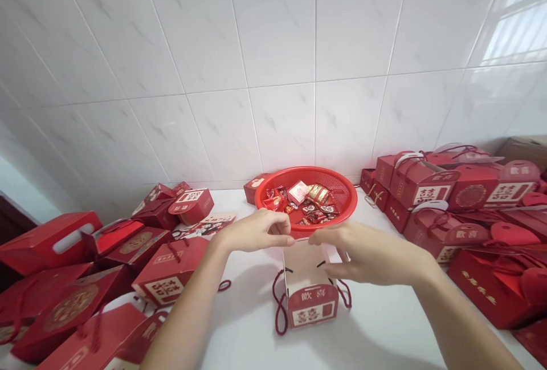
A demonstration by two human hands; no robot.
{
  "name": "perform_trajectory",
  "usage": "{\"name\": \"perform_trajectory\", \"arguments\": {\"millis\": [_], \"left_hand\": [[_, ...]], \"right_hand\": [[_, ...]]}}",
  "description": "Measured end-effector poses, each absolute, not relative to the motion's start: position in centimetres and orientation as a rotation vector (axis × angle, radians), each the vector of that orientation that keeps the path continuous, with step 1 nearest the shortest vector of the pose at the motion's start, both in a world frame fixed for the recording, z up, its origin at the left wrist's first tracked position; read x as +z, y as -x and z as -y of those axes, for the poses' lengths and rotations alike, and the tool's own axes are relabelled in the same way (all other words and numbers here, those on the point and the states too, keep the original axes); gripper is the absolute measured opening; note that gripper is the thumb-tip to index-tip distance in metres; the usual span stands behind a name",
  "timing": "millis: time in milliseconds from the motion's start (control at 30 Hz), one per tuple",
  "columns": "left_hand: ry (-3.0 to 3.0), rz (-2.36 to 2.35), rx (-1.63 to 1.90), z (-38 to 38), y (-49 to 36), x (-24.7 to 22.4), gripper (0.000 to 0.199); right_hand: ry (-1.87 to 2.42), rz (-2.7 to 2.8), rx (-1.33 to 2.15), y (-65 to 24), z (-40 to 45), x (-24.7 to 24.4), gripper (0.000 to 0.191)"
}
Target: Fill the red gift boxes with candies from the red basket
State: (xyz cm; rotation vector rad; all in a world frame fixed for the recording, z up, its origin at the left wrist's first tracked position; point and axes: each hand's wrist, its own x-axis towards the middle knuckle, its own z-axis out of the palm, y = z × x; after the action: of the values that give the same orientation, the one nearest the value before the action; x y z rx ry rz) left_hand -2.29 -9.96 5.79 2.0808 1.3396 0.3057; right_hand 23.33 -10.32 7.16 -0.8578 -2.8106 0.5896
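"Anything in those hands?"

"Nothing that I can see. The left hand (256, 232) has a narrow grip, fingers curled near the thumb. The right hand (370, 253) has a wider one, thumb well apart from the fingers. Whether either touches the card, I can't tell."

"And the open box (313, 307)?"

"Upright in the middle of the white table (248, 336), just under the hands, lettered panel on the near side."

"How would you handle it?"

"Lightly. It looks like thin card, so I'd steady one wall and work the top without squeezing. I'd mind the dark red cords (281, 314) at its left and right too; a finger could snag."

"What's in the way?"

"The red basket (349, 207), close on the far side, with wrapped packets (319, 210) in it; knuckles could knock its rim. On the left, red boxes (145, 244) crowd in by the forearm, one cord loop (224, 285) poking toward the middle. More stacked boxes (431, 187) hem in the right. The tiled wall (277, 45) closes the far side."
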Motion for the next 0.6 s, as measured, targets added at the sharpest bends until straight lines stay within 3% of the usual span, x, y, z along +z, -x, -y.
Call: {"name": "perform_trajectory", "arguments": {"millis": [100,233,400,600], "left_hand": [[-2.125,-1.338,0.565,8.9,2.8,6.3,0.031],[-2.185,-1.479,0.796,4.1,3.6,6.0,0.028],[-2.116,-1.781,0.557,-3.7,4.1,4.6,0.025],[-2.108,-1.864,0.357,-8.6,3.3,2.2,0.032]], "right_hand": [[0.761,2.552,0.580,-24.3,9.2,7.7,0.020],[0.791,2.166,0.560,-24.4,5.9,6.5,0.023],[0.921,1.906,0.633,-22.0,1.7,2.5,0.020],[1.305,2.134,0.490,-20.0,0.1,-0.3,0.015]]}}
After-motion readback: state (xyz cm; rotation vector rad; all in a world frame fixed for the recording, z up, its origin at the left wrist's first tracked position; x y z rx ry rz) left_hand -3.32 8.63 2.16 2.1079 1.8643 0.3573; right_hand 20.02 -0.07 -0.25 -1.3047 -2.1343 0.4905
